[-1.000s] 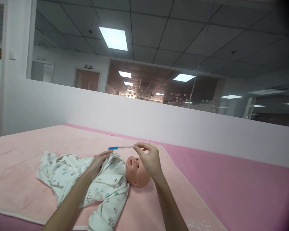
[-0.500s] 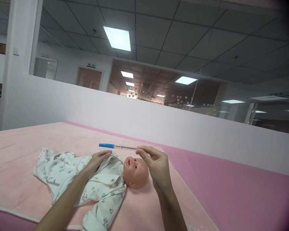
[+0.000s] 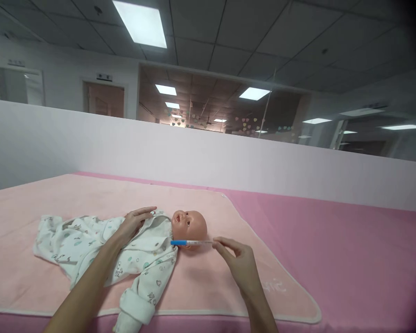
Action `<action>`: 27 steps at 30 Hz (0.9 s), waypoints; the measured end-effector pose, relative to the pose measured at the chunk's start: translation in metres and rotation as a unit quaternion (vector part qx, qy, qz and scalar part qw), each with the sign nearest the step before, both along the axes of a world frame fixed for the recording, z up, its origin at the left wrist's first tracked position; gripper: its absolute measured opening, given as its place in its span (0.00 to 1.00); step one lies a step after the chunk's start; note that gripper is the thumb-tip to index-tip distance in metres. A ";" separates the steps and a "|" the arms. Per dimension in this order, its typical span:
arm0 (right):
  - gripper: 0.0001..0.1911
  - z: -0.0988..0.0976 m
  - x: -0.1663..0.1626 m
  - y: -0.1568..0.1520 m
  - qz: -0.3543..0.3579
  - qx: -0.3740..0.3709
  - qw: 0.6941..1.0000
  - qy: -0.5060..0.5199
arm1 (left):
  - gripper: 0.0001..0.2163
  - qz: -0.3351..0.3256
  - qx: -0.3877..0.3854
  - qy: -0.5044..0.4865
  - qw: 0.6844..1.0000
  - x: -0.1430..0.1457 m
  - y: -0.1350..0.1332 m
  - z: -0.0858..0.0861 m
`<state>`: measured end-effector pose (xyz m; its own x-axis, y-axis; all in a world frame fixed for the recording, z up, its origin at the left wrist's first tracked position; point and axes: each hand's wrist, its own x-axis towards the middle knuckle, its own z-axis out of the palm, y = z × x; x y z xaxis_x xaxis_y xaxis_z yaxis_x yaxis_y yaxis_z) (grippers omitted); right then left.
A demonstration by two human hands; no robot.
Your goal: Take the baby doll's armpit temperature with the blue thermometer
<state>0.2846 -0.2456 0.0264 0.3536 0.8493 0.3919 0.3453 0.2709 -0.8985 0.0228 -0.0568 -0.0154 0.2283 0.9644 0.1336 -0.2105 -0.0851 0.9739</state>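
Note:
A baby doll (image 3: pixel 189 224) in a white printed romper (image 3: pixel 100 245) lies on its back on a light pink blanket (image 3: pixel 211 286). My left hand (image 3: pixel 133 222) rests flat on the doll's chest near the collar. My right hand (image 3: pixel 237 261) pinches one end of a thin glass thermometer with a blue tip (image 3: pixel 190 242). The thermometer lies level, with its blue end pointing at the doll's neck and shoulder, just below the head.
The blanket covers a darker pink bed surface (image 3: pixel 350 263). A low white partition wall (image 3: pixel 229 162) runs behind the bed. Beyond it are doors, glass walls and ceiling lights.
My right hand has brought the thermometer down from above the doll's head to beside its neck. My left hand has stayed on the chest. The view has shifted right.

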 end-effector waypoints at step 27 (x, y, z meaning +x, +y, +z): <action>0.15 -0.025 -0.110 0.092 0.099 0.042 0.884 -0.454 | 0.17 -0.015 0.062 0.049 0.997 0.004 -0.010 0.003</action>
<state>0.1742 -0.1536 0.0016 -0.2919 0.8139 0.5024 0.8530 0.4591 -0.2481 0.0268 -0.0664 -0.0121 0.2750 0.9345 0.2258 -0.1182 -0.2002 0.9726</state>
